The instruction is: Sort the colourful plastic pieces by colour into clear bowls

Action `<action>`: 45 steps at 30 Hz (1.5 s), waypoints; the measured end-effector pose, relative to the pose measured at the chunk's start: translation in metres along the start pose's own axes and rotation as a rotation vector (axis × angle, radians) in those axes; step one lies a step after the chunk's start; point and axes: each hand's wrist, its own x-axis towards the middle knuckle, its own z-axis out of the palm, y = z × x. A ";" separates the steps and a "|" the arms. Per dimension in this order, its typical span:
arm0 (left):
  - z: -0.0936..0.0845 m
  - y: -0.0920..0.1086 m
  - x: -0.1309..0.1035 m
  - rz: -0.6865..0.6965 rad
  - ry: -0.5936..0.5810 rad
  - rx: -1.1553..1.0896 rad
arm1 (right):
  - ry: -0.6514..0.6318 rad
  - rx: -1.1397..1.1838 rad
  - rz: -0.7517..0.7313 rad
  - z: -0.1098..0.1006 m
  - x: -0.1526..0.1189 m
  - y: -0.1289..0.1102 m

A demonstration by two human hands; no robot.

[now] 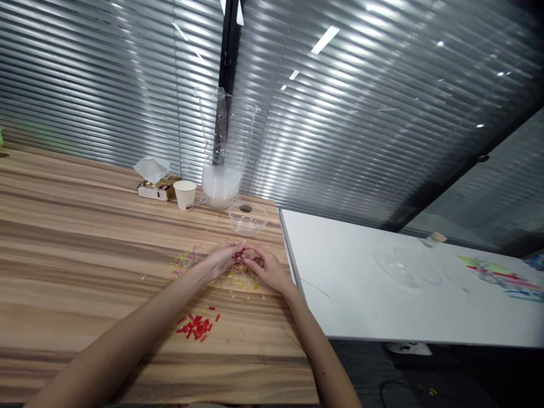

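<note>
My left hand (225, 258) is closed in a pinch, with small red straw pieces (240, 255) showing at its fingertips. Close beside it, my right hand (267, 268) has its fingers curled in towards the left fingertips; what they grip is too small to make out. Under and around both hands lies a spread of cut straw bits (238, 279), mostly yellow, pink and clear. Nearer to me, a separate pile of short red straw pieces (197, 327) rests on the wooden table (106, 272). A clear plastic bowl (248, 220) stands just beyond my hands.
At the back are a tissue box (153, 191), a white paper cup (185, 196) and a tall clear bag holding stacked plastic bowls (221, 187). A white table (352, 306) adjoins on the right, with clear lids (403, 267) and colourful straws (497, 277). Blinds (340, 141) hang behind.
</note>
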 end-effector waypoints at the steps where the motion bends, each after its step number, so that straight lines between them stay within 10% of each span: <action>1: 0.001 0.001 0.000 0.002 -0.001 0.005 | 0.000 -0.001 0.000 0.000 0.000 -0.001; 45: 0.012 0.003 -0.007 0.050 0.044 0.129 | -0.003 0.065 -0.008 0.000 0.000 -0.008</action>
